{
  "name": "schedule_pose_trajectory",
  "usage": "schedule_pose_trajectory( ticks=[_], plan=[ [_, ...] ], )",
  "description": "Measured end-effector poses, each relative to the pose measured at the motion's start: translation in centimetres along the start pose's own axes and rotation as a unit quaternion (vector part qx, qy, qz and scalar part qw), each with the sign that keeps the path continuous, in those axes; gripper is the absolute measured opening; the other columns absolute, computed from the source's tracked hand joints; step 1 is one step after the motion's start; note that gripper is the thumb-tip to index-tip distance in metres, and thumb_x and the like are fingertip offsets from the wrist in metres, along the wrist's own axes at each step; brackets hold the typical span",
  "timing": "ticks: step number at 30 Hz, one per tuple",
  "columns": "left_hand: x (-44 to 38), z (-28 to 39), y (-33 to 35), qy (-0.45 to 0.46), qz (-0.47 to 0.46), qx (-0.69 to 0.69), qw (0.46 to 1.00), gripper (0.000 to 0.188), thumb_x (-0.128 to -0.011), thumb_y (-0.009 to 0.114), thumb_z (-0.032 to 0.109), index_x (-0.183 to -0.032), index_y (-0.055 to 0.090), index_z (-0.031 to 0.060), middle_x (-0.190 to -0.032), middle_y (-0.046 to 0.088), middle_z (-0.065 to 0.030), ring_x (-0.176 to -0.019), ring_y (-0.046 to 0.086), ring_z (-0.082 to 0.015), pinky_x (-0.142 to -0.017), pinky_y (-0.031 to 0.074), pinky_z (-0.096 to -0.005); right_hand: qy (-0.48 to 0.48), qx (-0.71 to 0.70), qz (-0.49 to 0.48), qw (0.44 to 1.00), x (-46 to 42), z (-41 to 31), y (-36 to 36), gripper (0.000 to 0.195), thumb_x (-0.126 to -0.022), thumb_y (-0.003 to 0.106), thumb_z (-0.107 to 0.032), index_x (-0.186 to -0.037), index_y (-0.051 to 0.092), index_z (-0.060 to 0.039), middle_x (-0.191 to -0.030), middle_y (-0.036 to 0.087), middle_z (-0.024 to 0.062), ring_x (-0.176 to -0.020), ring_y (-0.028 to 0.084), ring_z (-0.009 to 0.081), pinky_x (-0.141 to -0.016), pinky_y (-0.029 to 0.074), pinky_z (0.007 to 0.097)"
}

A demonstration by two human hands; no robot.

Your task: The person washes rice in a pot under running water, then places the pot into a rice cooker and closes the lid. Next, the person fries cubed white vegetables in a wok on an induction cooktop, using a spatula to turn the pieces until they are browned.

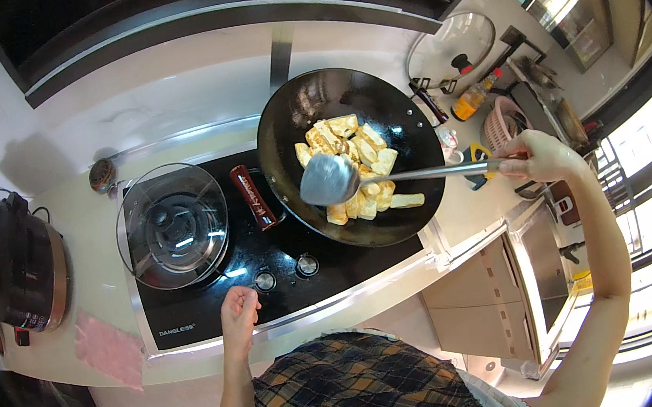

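A black wok (325,92) stands on the right side of the black glass gas hob (334,278). Browned, pale yellow pieces that look like tofu (384,162) lie in it. My right hand (538,156) grips the handle end of a metal spatula (329,179), whose blade is over the pieces; whether it touches them I cannot tell. Loosely closed, my left hand (240,307) is at the hob's front edge, near the control knobs (265,280), with nothing visible in it. A dark red handle cover (253,197) bearing writing sits on the wok's left handle.
A glass lid (172,227) covers the left burner area. Far left stands a black electric cooker (23,268), with a pink cloth (110,348) near it. Right of the wok are a sauce bottle (474,99), a pink basket (501,126) and another glass lid (446,45) against the wall.
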State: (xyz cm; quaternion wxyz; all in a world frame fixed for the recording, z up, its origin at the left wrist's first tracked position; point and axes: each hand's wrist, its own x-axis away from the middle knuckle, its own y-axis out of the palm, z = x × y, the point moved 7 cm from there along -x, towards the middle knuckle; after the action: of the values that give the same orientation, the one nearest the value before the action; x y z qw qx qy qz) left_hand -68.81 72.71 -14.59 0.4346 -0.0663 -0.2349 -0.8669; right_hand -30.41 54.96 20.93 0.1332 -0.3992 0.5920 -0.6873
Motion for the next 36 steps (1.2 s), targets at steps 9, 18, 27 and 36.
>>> schedule_pose_trajectory(
  ticks=[9,18,27,36],
  plan=[
    [-0.3,0.9,-0.7,0.009,-0.001,-0.003,1.0,0.014,-0.093,0.059,0.018,-0.091,0.053,0.0056,-0.072,0.053,0.0007,-0.052,0.036,-0.0007,-0.043,0.025,-0.0165,-0.022,0.209,0.315,0.925,-0.2,0.9,-0.3,0.025,-0.081,0.064,-0.026,-0.104,0.071,-0.0187,-0.078,0.067,0.0117,-0.072,0.065,0.0294,-0.066,0.05,0.0401],
    [-0.4,1.0,0.2,0.003,-0.002,-0.038,0.999,0.014,-0.093,0.059,0.019,-0.092,0.054,0.0058,-0.072,0.054,0.0001,-0.053,0.038,-0.0016,-0.045,0.027,-0.017,-0.046,0.224,0.325,0.918,-0.7,3.0,3.7,0.027,-0.079,0.067,-0.026,-0.106,0.07,-0.0213,-0.067,0.064,0.0084,-0.06,0.061,0.0255,-0.058,0.047,0.0401],
    [-0.5,0.8,1.3,-0.021,-0.005,-0.045,0.999,0.012,-0.093,0.059,0.018,-0.092,0.054,0.0062,-0.072,0.055,0.0006,-0.053,0.04,-0.002,-0.046,0.028,-0.017,-0.074,0.241,0.374,0.892,-0.4,2.8,5.9,0.029,-0.079,0.068,-0.025,-0.108,0.069,-0.0222,-0.072,0.056,0.0081,-0.06,0.058,0.0253,-0.055,0.045,0.0374],
    [-0.5,0.4,2.5,-0.022,-0.011,-0.049,0.998,0.012,-0.093,0.059,0.018,-0.092,0.054,0.0064,-0.072,0.054,0.0012,-0.053,0.038,-0.0008,-0.045,0.026,-0.0164,-0.096,0.228,0.406,0.88,2.2,3.2,5.6,0.032,-0.076,0.071,-0.021,-0.108,0.069,-0.0198,-0.073,0.055,0.0068,-0.066,0.057,0.0252,-0.06,0.044,0.0365]
  ],
)
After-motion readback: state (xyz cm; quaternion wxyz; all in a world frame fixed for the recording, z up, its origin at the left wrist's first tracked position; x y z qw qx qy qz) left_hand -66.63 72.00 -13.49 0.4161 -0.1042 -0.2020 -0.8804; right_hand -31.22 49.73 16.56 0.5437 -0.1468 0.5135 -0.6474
